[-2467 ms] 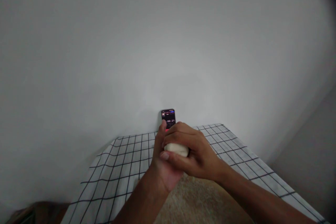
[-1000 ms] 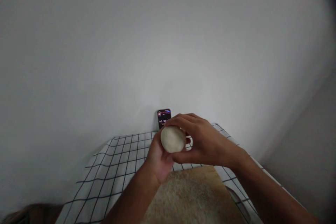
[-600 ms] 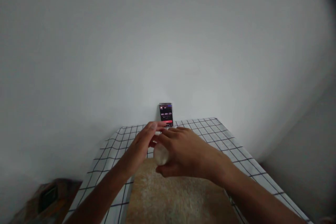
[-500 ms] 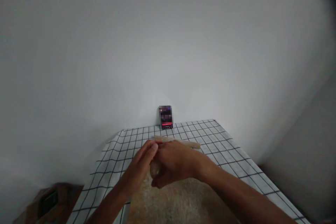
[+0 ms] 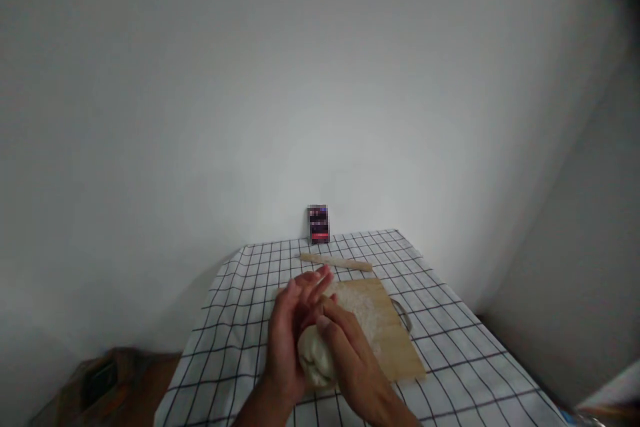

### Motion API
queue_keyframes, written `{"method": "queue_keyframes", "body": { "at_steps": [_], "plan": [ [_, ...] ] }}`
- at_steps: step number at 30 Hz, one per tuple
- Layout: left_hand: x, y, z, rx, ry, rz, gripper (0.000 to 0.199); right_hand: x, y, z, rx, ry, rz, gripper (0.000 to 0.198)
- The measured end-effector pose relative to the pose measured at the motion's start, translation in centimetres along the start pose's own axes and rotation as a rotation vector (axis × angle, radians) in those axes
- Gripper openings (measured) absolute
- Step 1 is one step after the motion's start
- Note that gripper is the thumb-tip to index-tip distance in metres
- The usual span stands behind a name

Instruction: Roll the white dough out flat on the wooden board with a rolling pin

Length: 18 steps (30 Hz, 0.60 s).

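Observation:
A pale, rounded ball of dough (image 5: 317, 359) with creases on its near side sits between my hands, low in the middle of the view. My left hand (image 5: 293, 333) cups its left side, fingers curved upward and over the far side. From the right, my right hand (image 5: 347, 353) wraps round it, with the thumb along the top and fingers curled near the left fingertips. Under and beyond the hands lies a light wooden board (image 5: 397, 347) dusted with white flour (image 5: 357, 303). Whether the dough touches the board is hidden.
A wooden rolling pin (image 5: 337, 262) lies across the checked tablecloth (image 5: 240, 320) behind the board. A curved metal handle (image 5: 401, 315) shows at the board's right edge. A dark phone-like object (image 5: 319, 224) leans against the wall. Brown furniture (image 5: 100, 380) stands low at left.
My right hand has turned from lying over the left to gripping the dough's right side, exposing more dough. The brown surface below the hands no longer shows; the floured board is visible.

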State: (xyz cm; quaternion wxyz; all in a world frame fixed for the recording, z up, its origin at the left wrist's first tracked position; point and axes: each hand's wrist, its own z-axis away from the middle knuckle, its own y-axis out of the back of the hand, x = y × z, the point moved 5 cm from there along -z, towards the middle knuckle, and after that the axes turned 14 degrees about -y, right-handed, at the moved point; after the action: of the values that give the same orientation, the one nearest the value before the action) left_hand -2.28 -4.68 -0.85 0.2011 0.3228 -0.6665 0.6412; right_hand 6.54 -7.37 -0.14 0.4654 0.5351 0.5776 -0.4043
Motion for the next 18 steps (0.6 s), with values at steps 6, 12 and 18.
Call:
{"method": "queue_keyframes", "body": {
  "at_steps": [6, 12, 18],
  "plan": [
    [0.6, -2.1, 6.8, -0.086, -0.114, -0.263, 0.032, -1.8, 2.8, 5.4, 0.493, 0.149, -0.088, 0.024],
    [1.9, -3.9, 9.4, -0.104, -0.245, -0.478, 0.04, -2.5, 3.9, 4.6, 0.251, -0.09, -0.517, 0.046],
    [2.7, -5.8, 9.2, -0.251, -0.294, -0.551, 0.022, -3.8, 3.4, 5.2, 0.187, -0.081, -0.521, 0.053]
  ]
}}
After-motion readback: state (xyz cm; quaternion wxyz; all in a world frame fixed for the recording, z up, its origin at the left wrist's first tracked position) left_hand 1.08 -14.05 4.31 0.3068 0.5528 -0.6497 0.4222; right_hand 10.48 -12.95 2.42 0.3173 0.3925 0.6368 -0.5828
